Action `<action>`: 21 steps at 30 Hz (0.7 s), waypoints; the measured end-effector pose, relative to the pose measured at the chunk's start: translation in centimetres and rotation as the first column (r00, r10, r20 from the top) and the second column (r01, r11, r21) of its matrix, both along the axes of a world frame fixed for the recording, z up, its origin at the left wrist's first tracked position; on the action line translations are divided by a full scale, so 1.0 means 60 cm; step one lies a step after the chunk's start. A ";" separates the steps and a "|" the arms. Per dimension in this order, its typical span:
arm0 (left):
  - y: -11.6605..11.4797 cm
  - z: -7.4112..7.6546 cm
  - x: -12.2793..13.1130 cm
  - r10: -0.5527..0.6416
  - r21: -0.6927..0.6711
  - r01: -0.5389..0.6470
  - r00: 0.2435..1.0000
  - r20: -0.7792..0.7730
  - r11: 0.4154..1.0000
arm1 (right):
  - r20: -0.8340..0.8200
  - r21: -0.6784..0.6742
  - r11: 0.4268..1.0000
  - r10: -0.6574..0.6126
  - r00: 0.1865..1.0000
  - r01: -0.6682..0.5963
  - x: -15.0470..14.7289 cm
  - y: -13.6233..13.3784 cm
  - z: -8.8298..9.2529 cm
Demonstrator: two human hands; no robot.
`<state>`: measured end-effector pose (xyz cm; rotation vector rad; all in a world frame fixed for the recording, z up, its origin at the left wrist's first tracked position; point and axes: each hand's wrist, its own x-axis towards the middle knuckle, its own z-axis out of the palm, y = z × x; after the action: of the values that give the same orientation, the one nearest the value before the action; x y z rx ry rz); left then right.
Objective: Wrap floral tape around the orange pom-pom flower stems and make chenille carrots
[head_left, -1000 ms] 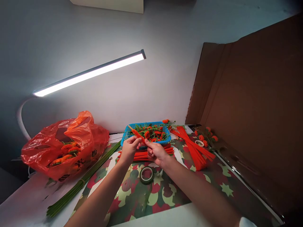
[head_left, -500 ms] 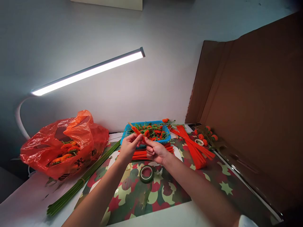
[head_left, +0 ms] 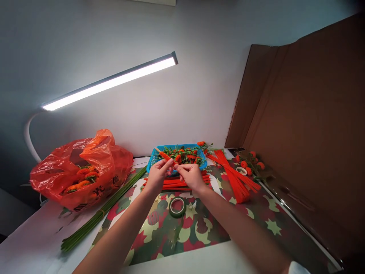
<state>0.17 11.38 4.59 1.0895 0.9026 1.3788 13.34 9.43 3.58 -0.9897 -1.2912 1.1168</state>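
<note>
A thin wooden stick points up and to the left, with an orange pipe cleaner coiled around it. My left hand pinches the stick and coil between thumb and fingers. Close beside it, my right hand is closed on the lower end of the pipe cleaner; the fingertips partly hide it. Behind both hands stands a blue basket of orange pipe-cleaner flowers with green stems. Beneath the hands lies a bundle of red-orange pipe cleaners.
A roll of green tape lies on the patterned mat. Green stems and a red plastic bag of flowers are at left. More pipe cleaners, a white tape roll and cardboard are at right. A lamp shines above.
My right hand has turned, and its fingers have shifted along the pipe cleaner beside the left hand. The whole view has shifted slightly; the left hand keeps its pinch.
</note>
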 end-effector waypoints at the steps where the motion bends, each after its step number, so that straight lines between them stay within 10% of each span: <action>1: 0.001 0.005 -0.003 -0.011 -0.001 0.011 0.999 0.037 1.000 | -0.083 -0.098 0.993 0.061 0.995 -0.069 0.003 0.004 0.003; 10: 0.013 0.026 -0.038 -0.098 0.093 0.080 0.974 0.203 0.992 | -0.544 -0.441 0.646 0.360 0.758 -0.623 0.024 0.015 0.009; 15: 0.019 0.011 -0.035 -0.006 0.070 -0.008 0.980 0.198 0.998 | -0.273 -0.386 0.836 0.300 0.914 -0.390 0.013 0.012 -0.001; 18: 0.019 0.002 -0.025 0.075 0.000 -0.077 0.972 0.222 0.997 | 0.023 -0.127 0.987 0.099 0.995 -0.095 0.006 0.006 -0.004; 21: 0.014 0.000 -0.013 0.163 -0.108 -0.139 0.952 0.260 0.984 | 0.264 0.170 0.980 -0.151 0.953 0.108 0.004 -0.001 -0.008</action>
<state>-0.58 12.23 4.58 0.7551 0.8518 1.5549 13.57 9.40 3.12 -1.1249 -1.4877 0.7843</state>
